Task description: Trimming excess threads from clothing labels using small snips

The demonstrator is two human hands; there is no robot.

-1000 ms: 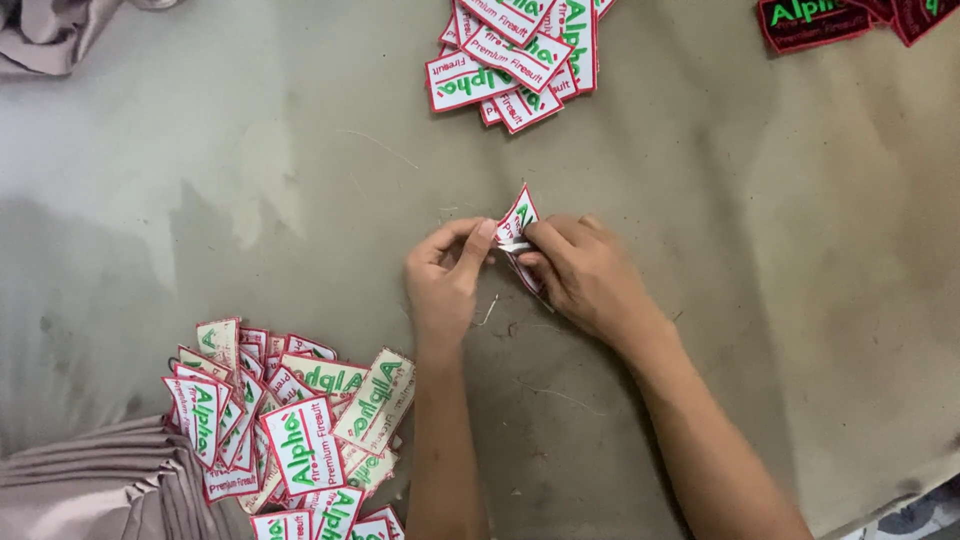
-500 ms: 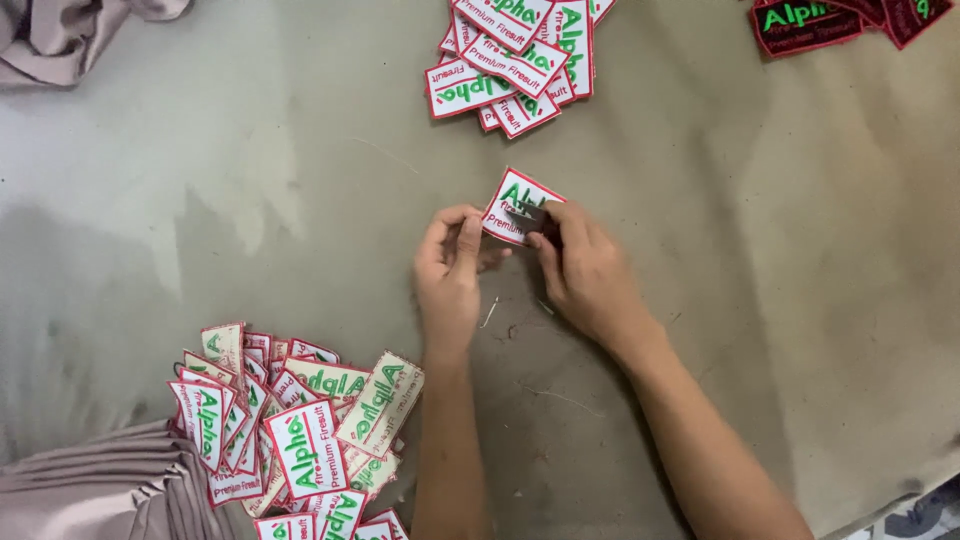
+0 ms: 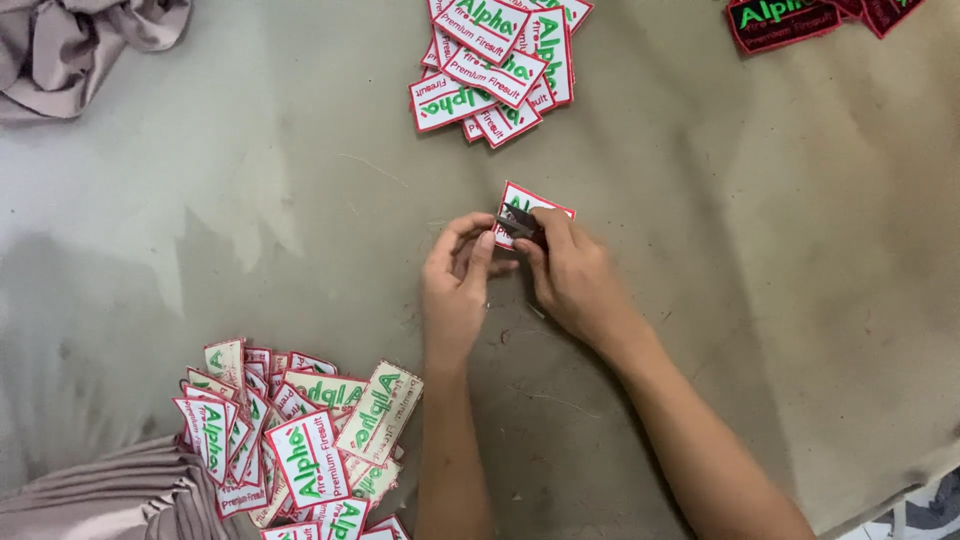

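Since half a second ago the patch has tipped and slid a little away from the body, so that less of its face shows above the fingers, and both hands have closed in under its near edge.

It is a small embroidered rectangle, white with green lettering and a red stitched border, lying on the table at the middle of the view, its lower left corner covered. It looks light and thin, fairly stiff from dense stitching yet bendable, and not fragile; the border and corners seem the best places to pinch it, since the flat face offers little grip.

The right hand is closed on a small dark tool, probably thread snips, whose tip lies on the patch's lower left corner. The left hand is curled, thumb and forefinger reaching toward that same corner; whether it actually pinches the patch I cannot tell.

Farther off, a stack of like patches lies near the top edge, and a looser heap lies at lower left, some face down. Dark patches sit at upper right. Beige cloth is bunched at upper left, more cloth at lower left.
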